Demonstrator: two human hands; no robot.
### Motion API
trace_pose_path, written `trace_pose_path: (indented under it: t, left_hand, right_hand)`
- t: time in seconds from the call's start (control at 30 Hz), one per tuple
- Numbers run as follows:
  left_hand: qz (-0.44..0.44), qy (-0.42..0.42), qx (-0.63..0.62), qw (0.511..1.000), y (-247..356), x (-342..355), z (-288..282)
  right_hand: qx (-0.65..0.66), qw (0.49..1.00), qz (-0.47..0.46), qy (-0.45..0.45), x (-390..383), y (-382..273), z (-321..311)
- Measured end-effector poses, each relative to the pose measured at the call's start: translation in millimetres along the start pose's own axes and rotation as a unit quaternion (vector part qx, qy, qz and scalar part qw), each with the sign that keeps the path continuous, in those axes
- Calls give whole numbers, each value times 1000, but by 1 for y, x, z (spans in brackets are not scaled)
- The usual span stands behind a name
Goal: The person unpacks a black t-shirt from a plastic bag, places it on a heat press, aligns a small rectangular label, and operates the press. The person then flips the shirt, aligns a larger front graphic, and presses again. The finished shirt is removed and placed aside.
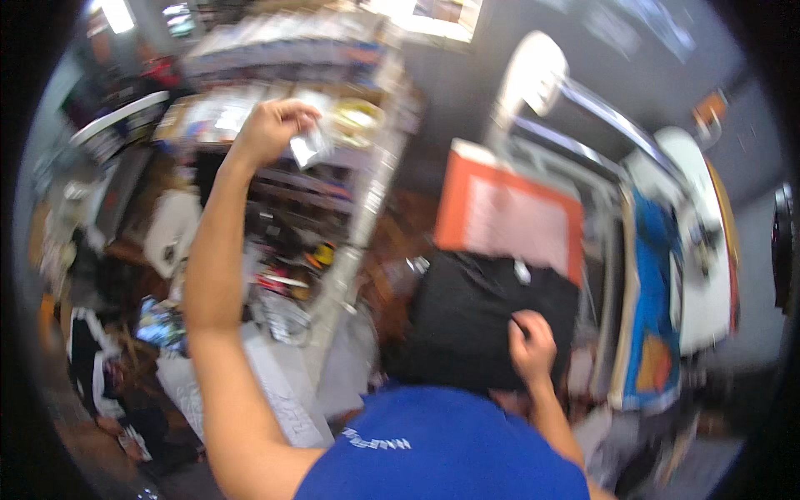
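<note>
Out over the shelf at the upper left, my left hand point(275, 133) is closed on a small whitish packet point(311, 147), which hangs from the fingertips and is blurred. A roll of yellowish tape point(356, 119) is just right of that packet, on the shelf. My right hand point(534, 346) is above a black T-shirt point(467, 312) laid out in front of me, its fingers curled toward the thumb. Whether anything is pinched there I cannot make out. Near the far edge of the black cloth is a small white label point(522, 272).
An orange-framed panel point(450, 204) with a pale middle is beyond the T-shirt. Metal rails point(612, 108) and a blue-faced frame point(650, 275) stand to the right. Cluttered shelves point(283, 37) and paper sheets point(287, 400) occupy the left.
</note>
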State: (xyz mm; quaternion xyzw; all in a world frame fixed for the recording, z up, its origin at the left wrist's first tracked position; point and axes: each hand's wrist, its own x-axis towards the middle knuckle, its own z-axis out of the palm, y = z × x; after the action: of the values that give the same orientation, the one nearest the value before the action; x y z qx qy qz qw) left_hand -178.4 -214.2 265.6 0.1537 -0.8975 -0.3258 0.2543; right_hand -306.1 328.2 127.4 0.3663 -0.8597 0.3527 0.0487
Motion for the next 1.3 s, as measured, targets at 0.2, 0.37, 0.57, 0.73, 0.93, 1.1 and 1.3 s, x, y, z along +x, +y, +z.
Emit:
trace_pose_path:
  t: [0.2,0.37,0.57,0.73,0.93,1.1,1.3]
  left_hand:
    - [108,-401,-102,904,161,-131,229]
    - [-125,-197,-313,921,183,-175,305]
    - [-182,-342,-229,893,194,-155,331]
    - [-12,-103,31,994,187,-127,349]
    - [39,-39,42,998,157,-137,363]
    - [96,-46,77,991,155,-141,380]
    - [91,-54,59,993,144,-147,395]
  right_hand:
    - [401,820,138,-384,16,-30,13]
    - [562,710,370,-206,-4,10,9]
    - [389,822,325,-260,13,63,-5]
    - [312,838,403,-194,64,101,-3]
    - [303,843,417,-153,101,105,13]
    - [81,966,226,-94,87,100,12]
    - [-104,993,-47,-10,28,120,19]
